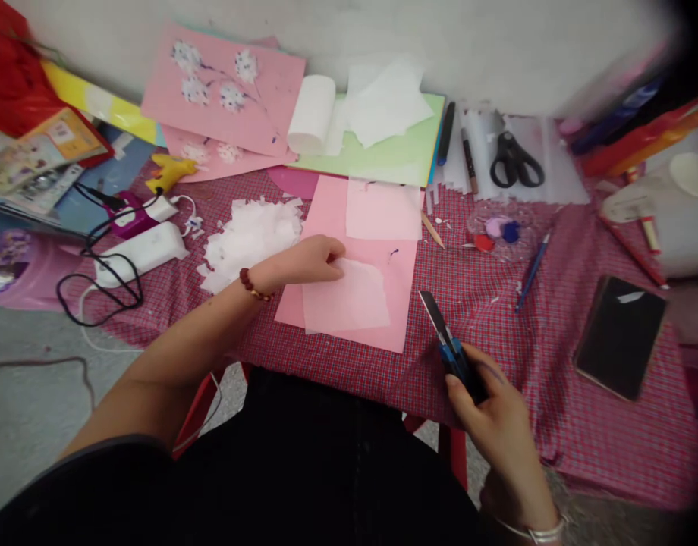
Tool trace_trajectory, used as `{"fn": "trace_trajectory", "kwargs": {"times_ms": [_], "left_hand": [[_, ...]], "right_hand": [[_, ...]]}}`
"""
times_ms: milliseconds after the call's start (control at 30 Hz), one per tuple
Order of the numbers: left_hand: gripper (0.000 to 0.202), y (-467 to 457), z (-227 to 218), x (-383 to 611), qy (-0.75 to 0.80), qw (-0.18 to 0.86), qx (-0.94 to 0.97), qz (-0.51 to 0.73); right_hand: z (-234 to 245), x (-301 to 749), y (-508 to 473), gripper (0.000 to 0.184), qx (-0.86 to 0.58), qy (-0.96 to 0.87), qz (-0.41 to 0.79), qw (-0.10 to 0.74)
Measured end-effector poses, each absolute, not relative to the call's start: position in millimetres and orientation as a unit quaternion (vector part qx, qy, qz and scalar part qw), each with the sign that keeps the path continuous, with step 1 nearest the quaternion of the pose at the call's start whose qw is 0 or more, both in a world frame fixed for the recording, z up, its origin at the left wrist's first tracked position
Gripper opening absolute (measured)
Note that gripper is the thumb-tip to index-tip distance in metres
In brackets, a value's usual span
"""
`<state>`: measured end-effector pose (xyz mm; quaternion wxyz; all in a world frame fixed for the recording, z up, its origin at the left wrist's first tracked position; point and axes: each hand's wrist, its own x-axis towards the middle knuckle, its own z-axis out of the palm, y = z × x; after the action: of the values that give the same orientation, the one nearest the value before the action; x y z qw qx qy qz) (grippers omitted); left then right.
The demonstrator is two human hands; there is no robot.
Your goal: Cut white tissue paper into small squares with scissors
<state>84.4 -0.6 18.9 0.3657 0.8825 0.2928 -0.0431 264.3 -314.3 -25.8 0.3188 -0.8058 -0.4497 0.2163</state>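
Note:
In my right hand [488,406] is a blue and black box cutter [454,353], its blade extended and angled up to the left, off the table's front edge. My left hand [318,258] is closed, thumb and fingers pinched at the upper edge of a thin white tissue sheet [352,299]. That tissue lies on a pink paper sheet [406,280]. Another tissue piece [383,212] lies on the same pink paper, farther back. Beside my left wrist is a loose heap of cut white tissue pieces [249,239].
At the back are a tissue roll [312,114], green paper [326,159] and pink sheets with white flowers [224,83]. Black scissors [515,163], paint pots [502,230], a blue brush [534,271] and a phone [620,337] lie right. A power strip [141,254] with cables sits left.

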Motion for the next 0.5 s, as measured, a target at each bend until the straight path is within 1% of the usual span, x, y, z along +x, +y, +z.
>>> {"fn": "trace_trajectory", "kwargs": {"times_ms": [100,133,200,267,333,367,433,500], "left_hand": [[0.019,0,49,90,0.28,0.344,0.896,-0.018],[0.017,-2,61,91,0.281,0.309,0.908,0.015],[0.012,-12,84,90,0.268,0.212,0.932,0.119],[0.01,-29,97,85,0.201,0.104,0.954,0.196],[0.011,-49,95,76,0.114,0.037,0.971,0.205],[0.011,-58,87,72,0.069,0.024,0.979,0.192],[0.018,-76,63,64,0.006,0.036,0.991,0.128],[0.021,-88,36,55,-0.009,0.053,0.994,0.093]], "right_hand": [[-26,264,-313,0.038,-0.803,-0.444,0.226,0.329],[-26,264,-313,0.038,-0.803,-0.441,0.229,0.331],[-26,262,-314,0.038,-0.804,-0.433,0.234,0.334],[-26,261,-315,0.039,-0.806,-0.423,0.236,0.34],[-26,260,-315,0.04,-0.811,-0.412,0.235,0.343],[-25,260,-315,0.04,-0.813,-0.408,0.235,0.343],[-24,259,-315,0.039,-0.815,-0.405,0.235,0.342],[-23,259,-314,0.039,-0.815,-0.404,0.233,0.344]]}}
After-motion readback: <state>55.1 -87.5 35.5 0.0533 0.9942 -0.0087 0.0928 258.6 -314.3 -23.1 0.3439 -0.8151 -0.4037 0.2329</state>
